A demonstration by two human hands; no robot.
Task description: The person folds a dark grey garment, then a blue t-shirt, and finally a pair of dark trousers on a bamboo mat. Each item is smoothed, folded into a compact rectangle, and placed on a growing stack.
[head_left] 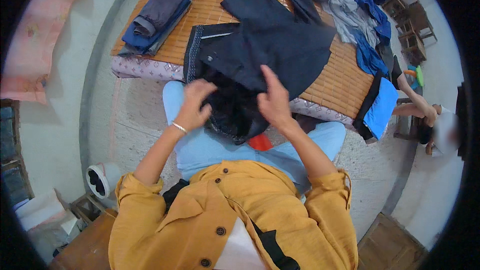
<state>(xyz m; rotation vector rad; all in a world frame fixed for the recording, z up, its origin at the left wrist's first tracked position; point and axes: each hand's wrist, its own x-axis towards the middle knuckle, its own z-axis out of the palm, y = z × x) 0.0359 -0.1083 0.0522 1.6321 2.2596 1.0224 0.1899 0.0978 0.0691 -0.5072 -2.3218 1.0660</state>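
A pair of black trousers (pixel 290 52) lies spread over the mat's near edge. Its open waist, with a patterned inner band, faces me, and dark cloth (pixel 230 112) from it hangs down over my lap. My left hand (pixel 192 104) hovers at the left side of that waist, fingers curved and apart, with nothing visible in them. On the other side, my right hand (pixel 274 101) is over the trousers' near edge, its index finger stretched out along the cloth and its thumb apart. Whether either hand touches the fabric is hard to tell.
The trousers rest on a bamboo-mat bed (pixel 320 87). Folded clothes (pixel 160 17) form a stack at far left; a loose clothing heap (pixel 355 12) lies at far right. A blue-and-black garment (pixel 377 110) hangs over the right edge. Another person's leg (pixel 417 102) shows beyond. A white bucket (pixel 102 180) stands left.
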